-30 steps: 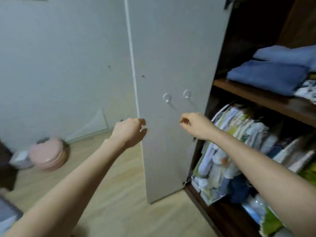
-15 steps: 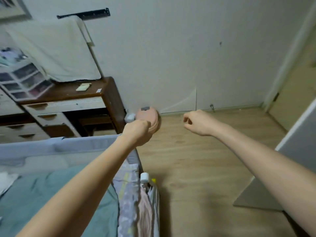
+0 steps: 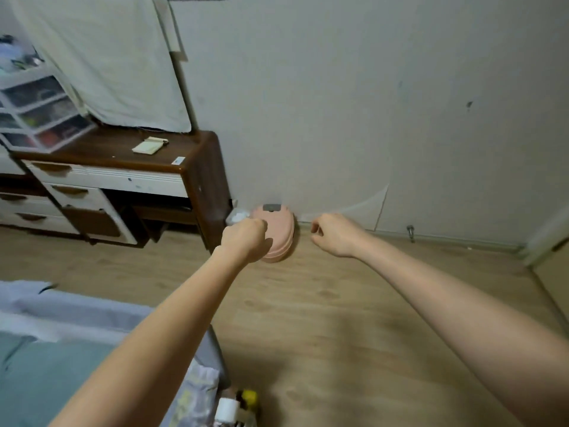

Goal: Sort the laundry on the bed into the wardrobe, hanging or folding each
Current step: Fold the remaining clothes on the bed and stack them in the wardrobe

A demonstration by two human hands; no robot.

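Both arms are out in front over the wooden floor point(image 3: 338, 318), and neither hand carries anything. The left hand point(image 3: 246, 240) is balled into a fist, fingers curled tight on nothing. The right hand point(image 3: 334, 234) is curled too, fingertips tucked in toward the thumb, and nothing sits between them.

The bed point(image 3: 52, 359) is down in the lower left corner: teal sheet, a pale grey padded rail along its edge. Its visible edge runs from the left side toward the bottom centre, but too little shows to call its long axis. No clear piece of laundry can be picked out on the part in view. The wardrobe is out of view.

Straight ahead, a pink bathroom scale point(image 3: 278, 234) leans on its edge against the wall point(image 3: 354, 103), partly hidden behind the left fist. Just left of it stands a dark wooden dresser point(image 3: 197, 180) with white drawers, a small notepad point(image 3: 150, 145) lying on top. A white cloth point(image 3: 110, 63) hangs down the wall above it, and clear plastic drawers point(image 3: 40, 112) sit at the far left. Bottles, blurred, cluster at the bottom edge beside the bed.
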